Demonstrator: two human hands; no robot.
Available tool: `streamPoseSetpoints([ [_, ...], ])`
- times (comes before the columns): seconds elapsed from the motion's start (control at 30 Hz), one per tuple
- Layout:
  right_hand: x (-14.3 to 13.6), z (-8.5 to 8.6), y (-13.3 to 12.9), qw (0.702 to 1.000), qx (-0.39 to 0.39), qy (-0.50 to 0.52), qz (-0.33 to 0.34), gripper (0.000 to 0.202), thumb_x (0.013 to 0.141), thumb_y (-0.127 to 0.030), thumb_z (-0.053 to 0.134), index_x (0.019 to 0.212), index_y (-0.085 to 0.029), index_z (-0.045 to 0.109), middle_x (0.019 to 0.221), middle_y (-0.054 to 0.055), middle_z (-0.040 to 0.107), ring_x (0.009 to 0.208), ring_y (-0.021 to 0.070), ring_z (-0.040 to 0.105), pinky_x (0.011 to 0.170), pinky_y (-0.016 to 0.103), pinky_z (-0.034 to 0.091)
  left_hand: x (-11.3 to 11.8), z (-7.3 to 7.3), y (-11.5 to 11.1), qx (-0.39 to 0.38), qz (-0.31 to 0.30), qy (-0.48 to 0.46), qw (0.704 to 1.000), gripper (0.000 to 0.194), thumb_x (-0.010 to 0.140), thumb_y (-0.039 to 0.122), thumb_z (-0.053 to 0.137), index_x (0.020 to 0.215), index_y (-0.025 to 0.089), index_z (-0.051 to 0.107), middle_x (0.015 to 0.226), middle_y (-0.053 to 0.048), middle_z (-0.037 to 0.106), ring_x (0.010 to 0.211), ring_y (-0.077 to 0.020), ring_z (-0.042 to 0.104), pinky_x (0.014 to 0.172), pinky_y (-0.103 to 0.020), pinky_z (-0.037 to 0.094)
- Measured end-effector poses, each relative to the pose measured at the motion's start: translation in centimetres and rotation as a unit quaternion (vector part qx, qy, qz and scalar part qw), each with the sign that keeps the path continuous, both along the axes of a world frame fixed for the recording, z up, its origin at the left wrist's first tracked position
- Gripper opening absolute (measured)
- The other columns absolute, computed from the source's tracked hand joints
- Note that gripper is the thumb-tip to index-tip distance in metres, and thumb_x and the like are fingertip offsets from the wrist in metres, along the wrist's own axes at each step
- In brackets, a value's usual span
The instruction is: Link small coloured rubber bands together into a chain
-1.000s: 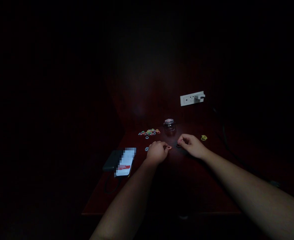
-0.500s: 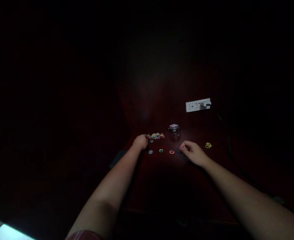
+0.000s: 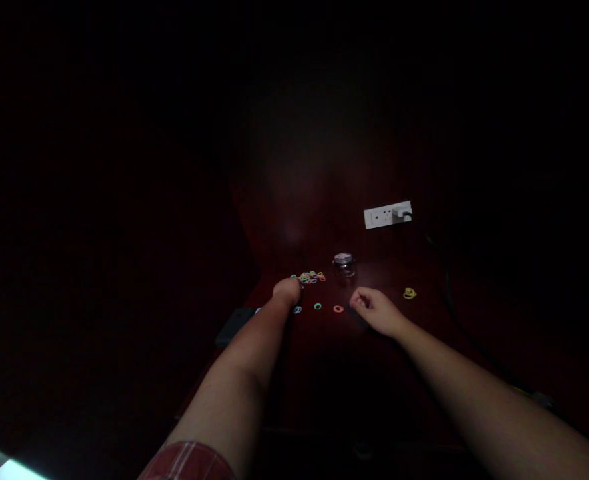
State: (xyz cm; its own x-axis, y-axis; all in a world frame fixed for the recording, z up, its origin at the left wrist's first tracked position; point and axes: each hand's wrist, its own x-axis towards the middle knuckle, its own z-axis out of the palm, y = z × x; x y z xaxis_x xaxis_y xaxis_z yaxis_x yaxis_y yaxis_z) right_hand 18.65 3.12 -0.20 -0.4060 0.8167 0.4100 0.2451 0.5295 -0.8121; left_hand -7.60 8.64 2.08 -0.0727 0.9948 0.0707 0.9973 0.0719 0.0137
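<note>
My left hand (image 3: pixel 289 291) is closed at the left edge of a pile of small coloured bands (image 3: pixel 310 277); what its fingers hold, if anything, is hidden. Nearer to me, a blue band (image 3: pixel 297 310), a green band (image 3: pixel 317 307) and an orange-red band (image 3: pixel 338 309) lie in a row. My right hand (image 3: pixel 371 309) is closed, fingertips pinched, just right of the orange-red band; its contents are too small to make out. Yellow bands (image 3: pixel 409 293) lie further right. A clear lidded jar (image 3: pixel 344 265) stands behind the row.
A white socket panel (image 3: pixel 387 215) with a plug and dark cable (image 3: pixel 448 293) is on the back wall. A dark flat object (image 3: pixel 234 325) lies by my left forearm. The dark red table (image 3: pixel 324 360) is dimly lit.
My left hand has moved right and nearer to me, to where a lone blue band lay. My right hand stays near the row, still pinched. The view has shifted slightly.
</note>
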Motion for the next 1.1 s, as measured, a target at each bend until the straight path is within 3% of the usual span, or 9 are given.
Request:
streamPoseSetpoints([
  [0.23,0.1,0.0,0.0,1.000,0.000,-0.005,-0.002,0.015,0.075,-0.029,0.051,0.069,-0.016,0.054,0.058,-0.002,0.046,0.053,0.0100,0.040,0.049,0.022,0.031,0.2,-0.3,0.4,-0.007,0.021,-0.026,0.999,0.040,0.081,0.028,0.050,0.118,0.016,0.056,0.119,-0.016,0.059,0.109,-0.0236,0.056,0.093,-0.031,0.041],
  [0.47,0.1,0.1,-0.1,1.000,0.012,-0.019,0.003,0.014,0.076,-0.027,0.050,0.069,-0.015,0.054,0.061,-0.001,0.048,0.055,0.0102,0.042,0.051,0.022,0.032,0.0,-0.5,-0.4,0.027,0.055,-0.077,0.995,0.023,0.077,0.023,0.055,0.094,0.011,0.064,0.104,-0.020,0.064,0.103,-0.0260,0.059,0.090,-0.033,0.042],
  [0.67,-0.1,-0.2,-0.1,1.000,0.021,-0.011,0.013,0.013,0.076,-0.027,0.051,0.070,-0.015,0.053,0.059,-0.003,0.046,0.053,0.0093,0.039,0.049,0.021,0.031,2.0,0.1,-2.3,0.102,0.006,-0.190,0.977,0.026,0.088,0.030,0.042,0.094,0.012,0.060,0.098,-0.015,0.066,0.092,-0.0200,0.062,0.083,-0.030,0.046],
  [0.8,-0.3,-0.1,-0.1,0.999,0.022,0.017,0.024,0.011,0.075,-0.026,0.053,0.074,-0.015,0.055,0.059,-0.003,0.046,0.052,0.0089,0.040,0.048,0.021,0.031,5.6,-0.6,-4.7,0.120,-0.095,-0.298,0.942,0.027,0.092,0.029,0.033,0.098,0.013,0.055,0.094,-0.009,0.067,0.082,-0.0113,0.064,0.074,-0.022,0.049],
  [0.87,-0.4,0.0,-0.2,0.999,0.022,0.027,0.020,0.012,0.075,-0.025,0.054,0.081,-0.015,0.057,0.061,-0.002,0.049,0.052,0.0089,0.041,0.049,0.021,0.032,7.2,-1.3,-6.1,0.131,-0.172,-0.481,0.849,0.023,0.087,0.033,0.044,0.092,0.012,0.054,0.088,-0.009,0.067,0.077,-0.0127,0.064,0.072,-0.025,0.049],
  [0.93,-0.5,0.2,-0.3,0.999,0.024,0.028,0.011,0.016,0.076,-0.025,0.054,0.087,-0.015,0.058,0.064,-0.002,0.051,0.053,0.0090,0.043,0.049,0.021,0.033,8.3,-1.9,-7.2,0.112,-0.214,-0.551,0.799,0.023,0.083,0.035,0.050,0.086,0.012,0.055,0.081,-0.007,0.065,0.074,-0.0125,0.063,0.072,-0.025,0.049],
  [1.0,-0.5,0.4,-0.4,0.999,0.026,0.025,0.007,0.017,0.076,-0.026,0.055,0.089,-0.015,0.058,0.065,-0.001,0.053,0.053,0.0092,0.044,0.049,0.021,0.034,8.9,-2.3,-8.0,0.092,-0.234,-0.564,0.787,0.021,0.081,0.033,0.053,0.086,0.012,0.056,0.081,-0.006,0.064,0.074,-0.0117,0.061,0.072,-0.025,0.048],
  [1.1,-0.4,0.7,-0.7,0.999,0.027,0.014,0.019,0.014,0.077,-0.027,0.054,0.083,-0.015,0.060,0.065,0.001,0.056,0.055,0.0096,0.045,0.050,0.021,0.035,9.2,-2.4,-8.3,0.091,-0.235,-0.553,0.794,0.019,0.080,0.031,0.055,0.086,0.013,0.057,0.078,-0.005,0.063,0.072,-0.0107,0.059,0.069,-0.023,0.047],
])
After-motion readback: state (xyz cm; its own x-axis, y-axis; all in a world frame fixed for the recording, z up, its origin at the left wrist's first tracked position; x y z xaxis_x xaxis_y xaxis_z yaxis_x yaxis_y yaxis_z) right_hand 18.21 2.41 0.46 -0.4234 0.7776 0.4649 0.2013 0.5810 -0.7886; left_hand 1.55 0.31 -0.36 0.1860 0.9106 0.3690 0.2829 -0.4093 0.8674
